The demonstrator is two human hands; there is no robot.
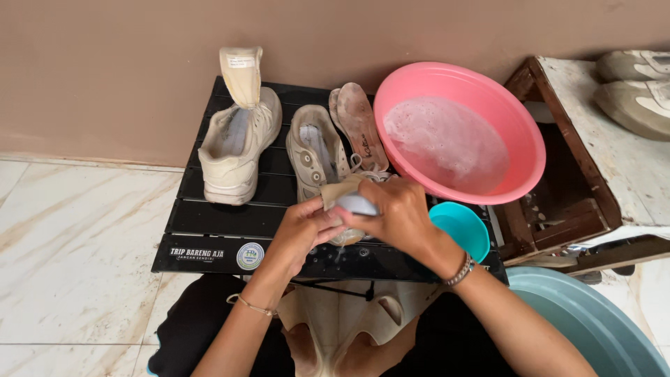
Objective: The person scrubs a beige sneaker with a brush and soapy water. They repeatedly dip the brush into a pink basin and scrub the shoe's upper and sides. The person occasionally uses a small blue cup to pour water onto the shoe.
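My left hand [301, 230] and my right hand [396, 213] meet over the front of a black slatted table [209, 223]. Together they grip a beige shoe insole [340, 192]; my right hand also presses a pale blue-grey object [357, 204], perhaps a brush or sponge, against it. Just behind my hands lies a dirty cream shoe [315, 152] with its opening up. A second cream shoe [237, 143] stands to the left with its tongue pulled upright. Another insole [361, 126] lies beside the pink basin.
A pink basin [520, 132] of soapy water sits at the table's right. A small teal bowl [464, 227] is beside my right wrist, a grey-blue tub [600, 321] at lower right. A worn wooden stand [614, 153] at right carries two more shoes [638, 87]. Marble floor lies left.
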